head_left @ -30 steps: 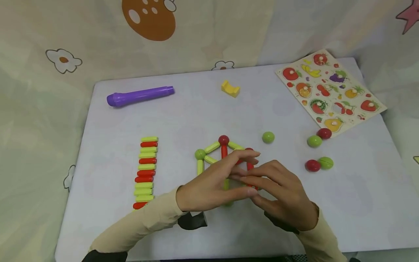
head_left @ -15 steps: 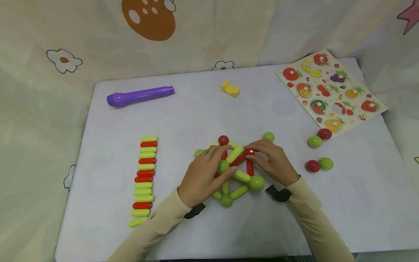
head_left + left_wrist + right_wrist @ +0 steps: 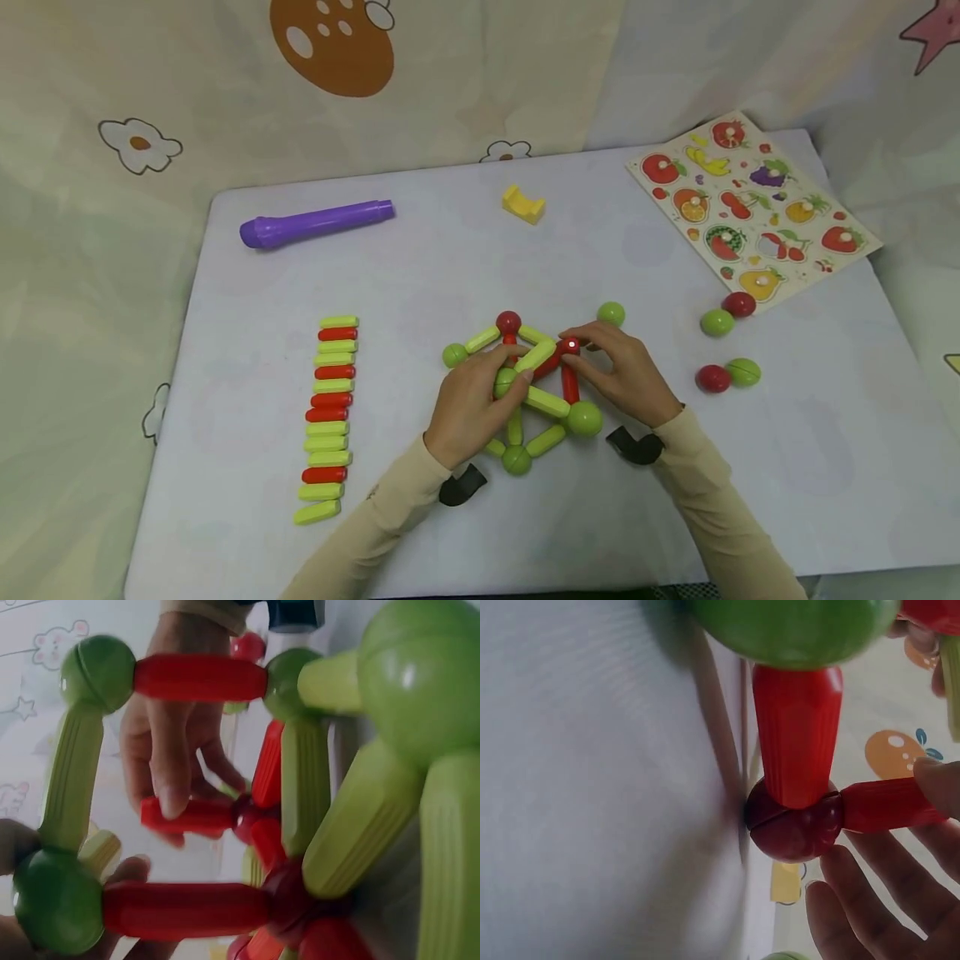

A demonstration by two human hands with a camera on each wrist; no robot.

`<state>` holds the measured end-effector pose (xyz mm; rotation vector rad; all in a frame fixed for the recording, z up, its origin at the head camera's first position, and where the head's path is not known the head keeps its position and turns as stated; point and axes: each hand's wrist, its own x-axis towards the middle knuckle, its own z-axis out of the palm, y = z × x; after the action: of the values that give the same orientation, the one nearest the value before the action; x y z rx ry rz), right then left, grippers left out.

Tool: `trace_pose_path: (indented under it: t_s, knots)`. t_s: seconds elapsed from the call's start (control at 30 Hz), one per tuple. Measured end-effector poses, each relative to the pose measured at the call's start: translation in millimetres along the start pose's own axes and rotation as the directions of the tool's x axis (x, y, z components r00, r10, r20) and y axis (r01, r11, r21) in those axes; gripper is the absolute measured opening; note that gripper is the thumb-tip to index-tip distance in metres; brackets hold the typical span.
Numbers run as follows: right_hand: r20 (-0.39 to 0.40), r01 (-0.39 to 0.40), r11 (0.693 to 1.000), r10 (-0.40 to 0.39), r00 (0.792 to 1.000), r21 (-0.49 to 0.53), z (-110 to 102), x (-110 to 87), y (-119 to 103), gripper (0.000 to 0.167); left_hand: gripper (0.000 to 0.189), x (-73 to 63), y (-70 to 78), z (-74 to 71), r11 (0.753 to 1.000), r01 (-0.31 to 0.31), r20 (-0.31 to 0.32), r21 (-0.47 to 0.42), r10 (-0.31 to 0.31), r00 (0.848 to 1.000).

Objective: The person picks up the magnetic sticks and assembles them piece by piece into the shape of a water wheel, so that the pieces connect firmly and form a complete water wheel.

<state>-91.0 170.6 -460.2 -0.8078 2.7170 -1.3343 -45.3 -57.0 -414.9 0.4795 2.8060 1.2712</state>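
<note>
A construction of red and green toy sticks joined by balls [image 3: 547,403] stands at the table's middle. My left hand [image 3: 474,404] grips a raised green ball [image 3: 504,382] at its upper corner; the fingers show around that green ball [image 3: 56,901] in the left wrist view. At the construction's far right corner, my right hand [image 3: 628,375] pinches an upright red stick [image 3: 889,804] between thumb and fingers. The stick's lower end meets a dark red ball [image 3: 795,825] near the tabletop. Seen from above, only its tip shows. Part of the construction is hidden under my left hand.
A column of red and green sticks [image 3: 327,415] lies on the left. Loose balls [image 3: 713,379] lie at right, and a green one [image 3: 611,313] behind my right hand. Farther back are a purple microphone-shaped toy [image 3: 315,223], a yellow block [image 3: 523,205] and a fruit puzzle board [image 3: 750,208].
My hands were close together over the construction's near right part. They have separated: the right went back to the red stick, the left moved onto the raised green ball. The last half second shows little movement.
</note>
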Motion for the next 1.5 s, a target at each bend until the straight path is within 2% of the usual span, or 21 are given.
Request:
trace_pose_path:
  t_s: [0.1,0.2,0.3,0.37,0.4,0.43,0.5,0.57,0.6,0.7,0.8,0.9,0.97,1.17,1.37,1.43,1.5]
  knots:
    - [-0.006,-0.005,1.0,0.005,1.0,0.008,1,0.6,1,0.033,0.024,-0.4,0.1,3.3,0.999,0.01,-0.03,-0.036,-0.011,1.0]
    - [-0.014,0.008,1.0,-0.008,1.0,0.019,-3,-0.5,1,0.039,0.022,-0.8,0.2,6.0,0.999,0.005,-0.047,-0.052,-0.007,0.999]
    - [-0.119,0.013,1.0,-0.014,0.993,-0.004,-12,-1.2,5,0.038,0.021,-1.3,0.2,7.2,0.998,0.001,-0.045,-0.057,-0.004,0.999]
    - [-0.184,-0.035,0.996,0.021,0.983,-0.077,-20,1.0,11,0.039,0.021,-1.6,0.2,7.4,0.998,0.003,-0.041,-0.057,-0.005,0.999]
    - [-0.191,-0.075,0.989,0.05,0.98,-0.126,-23,2.8,16,0.04,0.021,-1.8,0.2,7.3,0.998,0.004,-0.04,-0.056,-0.007,0.999]
    - [-0.178,-0.118,0.978,0.088,0.98,-0.17,-25,4.9,20,0.039,0.021,-1.9,0.3,7.1,0.998,0.005,-0.04,-0.058,-0.007,0.999]
    - [-0.104,-0.184,0.946,0.161,0.981,-0.267,-28,9.2,28,0.041,0.022,-1.9,0.2,6.9,0.998,0.007,-0.041,-0.057,-0.009,0.999]
    - [-0.028,-0.212,0.928,0.214,0.976,-0.307,-29,11.9,32,0.042,0.022,-1.7,0.2,6.9,0.998,0.006,-0.041,-0.057,-0.009,0.999]
    - [-0.013,-0.215,0.928,0.222,0.975,-0.304,-30,12.6,32,0.042,0.022,-1.6,0.1,7.0,0.998,0.006,-0.041,-0.058,-0.008,0.999]
    - [-0.066,-0.183,0.958,0.173,0.983,-0.222,-33,13.5,21,0.042,0.022,-1.3,-0.3,7.2,0.998,0.003,-0.042,-0.058,-0.005,0.999]
    - [-0.115,-0.045,0.996,0.036,0.993,-0.071,-36,12.3,1,0.045,0.022,-1.3,-0.8,7.3,0.998,0.003,-0.047,-0.058,-0.006,0.999]
    - [-0.073,0.107,0.993,-0.103,0.992,0.055,-33,10.9,-15,0.049,0.022,-1.7,-1.4,7.4,0.998,0.004,-0.053,-0.055,-0.007,0.999]
    - [-0.03,0.154,0.983,-0.152,0.988,0.097,-28,10.3,-21,0.05,0.022,-2.0,-1.8,7.5,0.998,0.001,-0.056,-0.061,-0.004,0.998]
    - [-0.002,0.147,0.982,-0.148,0.989,0.118,-18,8.1,-22,0.053,0.023,-1.7,-1.7,8.0,0.997,-0.021,-0.058,-0.072,0.017,0.998]
    - [0.025,0.117,0.989,-0.12,0.992,0.09,-16,6.5,-20,0.063,0.025,-2.5,-1.7,6.4,0.997,-0.028,-0.061,-0.067,0.024,0.998]
    - [0.028,0.1,0.993,-0.103,0.994,0.068,-16,4.8,-19,0.068,0.029,-4.2,-1.7,1.7,0.997,-0.031,-0.065,-0.074,0.026,0.998]
    - [0.026,0.081,0.995,-0.082,0.996,0.05,-16,2.1,-17,0.072,0.033,-6.5,-3.5,-9.6,0.996,-0.039,-0.072,-0.075,0.033,0.997]
